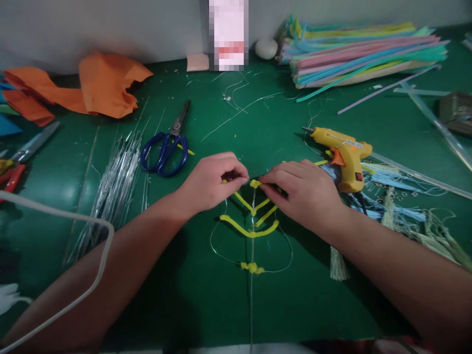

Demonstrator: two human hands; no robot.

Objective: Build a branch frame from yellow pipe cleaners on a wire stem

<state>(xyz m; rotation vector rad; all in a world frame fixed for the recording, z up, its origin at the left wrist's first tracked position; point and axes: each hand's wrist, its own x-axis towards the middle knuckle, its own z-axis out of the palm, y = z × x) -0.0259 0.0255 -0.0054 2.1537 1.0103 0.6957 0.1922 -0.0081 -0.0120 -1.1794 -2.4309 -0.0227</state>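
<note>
In the head view a wire frame with yellow pipe-cleaner pieces (250, 235) lies on the green table between my hands. Its thin central stem runs down toward the near edge, and a fine wire loop carries a curled yellow bit at the bottom. My left hand (214, 179) is closed in a pinch at the frame's upper left; what thin piece sits at its fingertips is too small to make out. My right hand (302, 189) pinches at the upper right, beside a small yellow knot (255, 184) at the frame's top. Its fingers partly hide the frame there.
Blue-handled scissors (164, 152) and a bundle of thin wires (118, 182) lie left. A yellow glue gun (342, 152) rests right, near pale tassels (387, 209). Behind are colored pipe cleaners (368, 54) and orange sheet material (105, 86). A white curved bar (106, 250) crosses the lower left.
</note>
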